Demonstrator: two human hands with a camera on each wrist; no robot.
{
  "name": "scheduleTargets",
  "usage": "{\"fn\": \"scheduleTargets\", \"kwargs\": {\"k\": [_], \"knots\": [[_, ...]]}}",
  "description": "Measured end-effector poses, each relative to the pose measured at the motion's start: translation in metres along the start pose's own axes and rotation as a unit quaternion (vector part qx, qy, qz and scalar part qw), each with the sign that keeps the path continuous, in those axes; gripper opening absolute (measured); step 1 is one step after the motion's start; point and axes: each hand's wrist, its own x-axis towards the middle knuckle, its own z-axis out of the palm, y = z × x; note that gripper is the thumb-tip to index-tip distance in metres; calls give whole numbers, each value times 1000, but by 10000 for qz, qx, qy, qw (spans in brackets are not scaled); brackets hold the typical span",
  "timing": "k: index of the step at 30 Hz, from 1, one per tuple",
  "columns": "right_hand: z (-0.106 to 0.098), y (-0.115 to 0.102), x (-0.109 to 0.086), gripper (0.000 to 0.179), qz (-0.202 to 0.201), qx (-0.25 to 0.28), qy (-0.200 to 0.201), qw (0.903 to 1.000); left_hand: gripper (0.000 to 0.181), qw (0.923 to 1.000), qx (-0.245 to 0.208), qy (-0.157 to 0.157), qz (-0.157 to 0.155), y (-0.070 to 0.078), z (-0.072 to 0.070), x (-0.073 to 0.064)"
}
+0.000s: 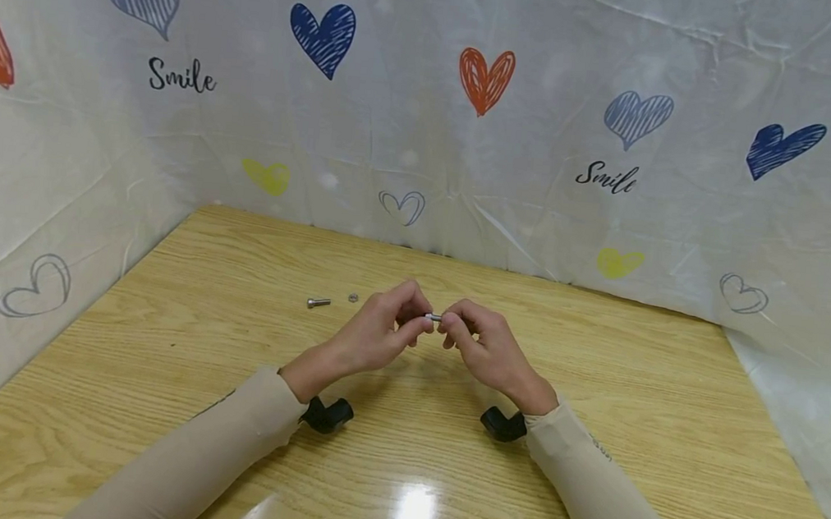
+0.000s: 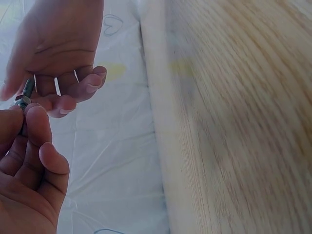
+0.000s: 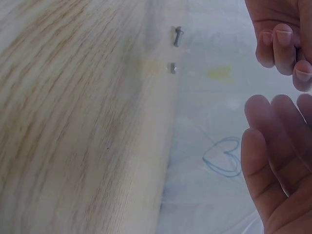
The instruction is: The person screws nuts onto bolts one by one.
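Both hands meet over the middle of the table, fingertip to fingertip, around a small metal bolt (image 1: 436,317). My left hand (image 1: 383,327) pinches one end between thumb and index finger. From the other side, the thumb and curled fingers of my right hand (image 1: 489,347) grip the opposite end. In the left wrist view a hex nut (image 2: 23,100) sits on the threads of the bolt (image 2: 29,87), right at the left fingertips. The right wrist view hides that bolt behind the fingers. Left of the hands lie a loose socket-head bolt (image 1: 318,303) and a loose nut (image 1: 353,298).
A wood-grain table (image 1: 632,410) spreads under both forearms. Behind it hangs a white cloth (image 1: 411,144) printed with hearts and lettering, which also closes off the sides. Black wrist mounts (image 1: 328,415) stick out below the sleeves.
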Motion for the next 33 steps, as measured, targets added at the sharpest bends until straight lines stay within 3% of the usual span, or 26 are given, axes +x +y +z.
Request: {"fn": "scheduleTargets", "kwargs": {"k": [4,8,11,18,22,29,33], "knots": [[0,-7,0,10,119,-16,28,9999,5,10000,14,14,-44,0,-1,0],[-2,-25,0,22,-62,-28,94,9999,4,10000,6,19,-70,-1,-1,0],[-4,-35,1,22,-265,76,93,9996,4,10000,4,6,-84,-1,-1,0],[1,-10,1,7,-141,47,33,9999,4,10000,21,-48,-48,0,-1,-1],[1,-1,1,19,-120,-108,73,9998,5,10000,-30,-84,2,1,-1,-1],[-1,-7,0,16,161,113,1,9998,4,10000,-20,-35,-56,0,-1,-1],[0,-2,-1,23,43,63,55,10000,4,9999,-39,-13,-126,0,-1,-1]]}}
